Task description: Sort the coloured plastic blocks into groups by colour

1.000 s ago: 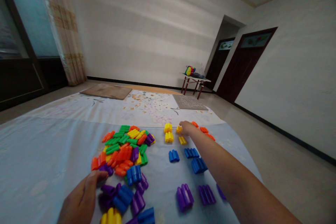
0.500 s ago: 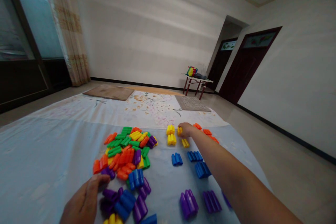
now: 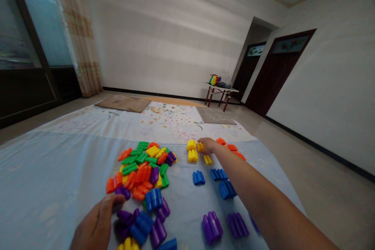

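Note:
A mixed pile of ribbed plastic pieces (image 3: 142,175) in orange, green, yellow, purple and blue lies on the light blue cloth. My left hand (image 3: 98,218) rests at the pile's lower left, fingertips by a purple piece (image 3: 123,191); whether it grips anything is unclear. Stretched far forward, my right hand (image 3: 206,145) has its fingers closed on a yellow piece (image 3: 200,147), beside two yellow pieces (image 3: 192,150) and above another yellow one (image 3: 208,159). Blue pieces (image 3: 199,178) form a group nearer me, and purple pieces (image 3: 212,227) another below them.
Orange pieces (image 3: 232,147) lie right of my right wrist, partly behind the forearm. Beyond the blue cloth is a flowered white cloth (image 3: 172,119) with a brown mat (image 3: 124,103) and a grey mat (image 3: 216,115). A small table (image 3: 224,88) stands by the far wall.
The view has shifted very slightly. My right hand with the yellow piece has drawn a touch closer to the two yellow pieces on its left. My left hand stays by the pile.

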A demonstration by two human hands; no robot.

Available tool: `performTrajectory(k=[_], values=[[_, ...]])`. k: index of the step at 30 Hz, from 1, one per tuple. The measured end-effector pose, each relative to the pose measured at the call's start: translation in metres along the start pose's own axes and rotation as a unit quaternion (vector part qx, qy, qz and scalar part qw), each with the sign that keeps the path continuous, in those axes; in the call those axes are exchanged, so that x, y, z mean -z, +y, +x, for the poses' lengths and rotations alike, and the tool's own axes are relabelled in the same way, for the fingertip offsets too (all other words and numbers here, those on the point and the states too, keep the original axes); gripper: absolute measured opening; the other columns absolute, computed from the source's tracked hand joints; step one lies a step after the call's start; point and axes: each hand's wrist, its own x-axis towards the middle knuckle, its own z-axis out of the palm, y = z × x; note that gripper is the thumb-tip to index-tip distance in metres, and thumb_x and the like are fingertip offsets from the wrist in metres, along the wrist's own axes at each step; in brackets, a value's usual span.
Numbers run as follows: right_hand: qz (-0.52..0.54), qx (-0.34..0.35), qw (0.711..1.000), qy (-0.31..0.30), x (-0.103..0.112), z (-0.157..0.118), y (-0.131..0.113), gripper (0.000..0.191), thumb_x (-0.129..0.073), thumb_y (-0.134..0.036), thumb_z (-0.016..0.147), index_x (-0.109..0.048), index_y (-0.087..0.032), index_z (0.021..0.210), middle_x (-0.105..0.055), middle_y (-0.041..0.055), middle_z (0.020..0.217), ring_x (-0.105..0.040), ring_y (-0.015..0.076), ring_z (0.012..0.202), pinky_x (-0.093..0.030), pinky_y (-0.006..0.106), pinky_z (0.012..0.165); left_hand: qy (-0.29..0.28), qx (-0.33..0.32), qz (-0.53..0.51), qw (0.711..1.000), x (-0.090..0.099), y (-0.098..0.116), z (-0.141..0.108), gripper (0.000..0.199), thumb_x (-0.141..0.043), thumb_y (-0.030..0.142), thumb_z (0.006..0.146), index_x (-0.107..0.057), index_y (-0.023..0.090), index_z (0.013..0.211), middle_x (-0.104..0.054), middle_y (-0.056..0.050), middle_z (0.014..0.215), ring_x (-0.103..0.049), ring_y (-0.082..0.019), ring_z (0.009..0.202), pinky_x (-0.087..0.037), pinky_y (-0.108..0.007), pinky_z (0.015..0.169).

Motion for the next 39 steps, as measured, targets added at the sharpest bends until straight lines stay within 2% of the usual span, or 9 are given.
performTrajectory(k=[8,18,22,25,28,30,34,36,39], values=[[-0.008,-0.007,1.0,0.019,0.008,-0.004,0.0,0.082,-0.075,-0.014,0.059,-0.048,-0.024,0.136,-0.056,0.0078,0.133,-0.054,0.0235,0.12,-0.044,0.027,0.094,-0.001,-0.008,0.009,1.0,0.0,0.005,0.0,0.05,-0.033,0.06,0.067,-0.068,0.024,0.072,-0.074,-0.006,0.084,-0.068,-0.028,0.089,-0.054,-0.043,0.087],[-0.018,-0.025,0.999,0.02,-0.002,-0.004,-0.007,0.069,-0.07,-0.015,0.066,-0.052,-0.024,0.132,-0.057,0.0088,0.132,-0.055,0.0242,0.119,-0.044,0.03,0.093,-0.004,-0.025,0.007,1.0,-0.003,-0.007,0.002,0.05,-0.035,0.06,0.072,-0.069,0.023,0.076,-0.074,-0.005,0.086,-0.068,-0.025,0.088,-0.055,-0.038,0.082],[-0.007,-0.03,0.999,0.022,0.006,-0.011,-0.004,0.072,-0.071,-0.011,0.064,-0.051,-0.025,0.132,-0.056,0.0085,0.133,-0.054,0.0241,0.119,-0.044,0.031,0.095,0.002,-0.04,-0.005,0.999,-0.005,-0.012,0.0,0.049,-0.035,0.058,0.077,-0.069,0.022,0.079,-0.074,-0.005,0.086,-0.067,-0.024,0.087,-0.054,-0.035,0.081],[0.011,-0.016,0.998,0.06,0.017,-0.025,-0.011,0.068,-0.068,-0.012,0.068,-0.05,-0.021,0.133,-0.052,0.011,0.136,-0.049,0.026,0.123,-0.041,0.035,0.099,-0.005,-0.037,-0.008,0.999,-0.006,-0.01,-0.001,0.05,-0.033,0.057,0.08,-0.068,0.021,0.081,-0.073,-0.006,0.087,-0.066,-0.023,0.088,-0.053,-0.035,0.083],[0.033,0.024,0.992,0.122,0.021,-0.054,-0.033,0.055,-0.057,-0.015,0.081,-0.046,-0.018,0.135,-0.047,0.0117,0.139,-0.042,0.0233,0.128,-0.036,0.035,0.103,-0.012,-0.037,-0.018,0.999,-0.006,-0.008,-0.003,0.051,-0.032,0.057,0.08,-0.067,0.02,0.082,-0.072,-0.007,0.089,-0.066,-0.023,0.089,-0.051,-0.037,0.085],[0.057,0.077,0.985,0.146,0.016,-0.08,-0.057,0.045,-0.051,-0.019,0.087,-0.05,-0.019,0.132,-0.053,0.0088,0.133,-0.047,0.0183,0.123,-0.036,0.03,0.102,-0.017,-0.045,-0.031,0.998,-0.006,-0.006,-0.003,0.05,-0.032,0.056,0.081,-0.067,0.02,0.083,-0.072,-0.008,0.089,-0.066,-0.023,0.087,-0.051,-0.037,0.085],[0.136,0.261,0.947,0.127,-0.009,-0.129,-0.113,0.031,-0.057,-0.029,0.086,-0.063,-0.019,0.115,-0.065,0.007,0.108,-0.06,0.0166,0.097,-0.045,0.027,0.087,-0.01,-0.066,-0.028,0.997,-0.005,-0.001,-0.005,0.049,-0.031,0.054,0.082,-0.066,0.019,0.08,-0.072,-0.008,0.086,-0.065,-0.023,0.086,-0.051,-0.036,0.082],[0.137,0.305,0.936,0.114,-0.022,-0.141,-0.136,0.036,-0.064,-0.033,0.081,-0.063,-0.019,0.115,-0.064,0.0088,0.11,-0.058,0.0205,0.102,-0.044,0.031,0.089,-0.005,-0.072,-0.02,0.997,-0.004,0.003,-0.006,0.049,-0.031,0.052,0.082,-0.066,0.019,0.079,-0.072,-0.008,0.085,-0.065,-0.023,0.084,-0.051,-0.036,0.08],[0.099,0.354,0.926,0.085,-0.035,-0.145,-0.153,0.045,-0.069,-0.026,0.075,-0.061,-0.018,0.118,-0.063,0.0103,0.117,-0.054,0.0236,0.112,-0.04,0.034,0.095,0.0,-0.072,-0.018,0.997,-0.001,0.009,-0.009,0.047,-0.033,0.051,0.081,-0.067,0.019,0.079,-0.072,-0.008,0.085,-0.065,-0.023,0.083,-0.051,-0.035,0.077]])
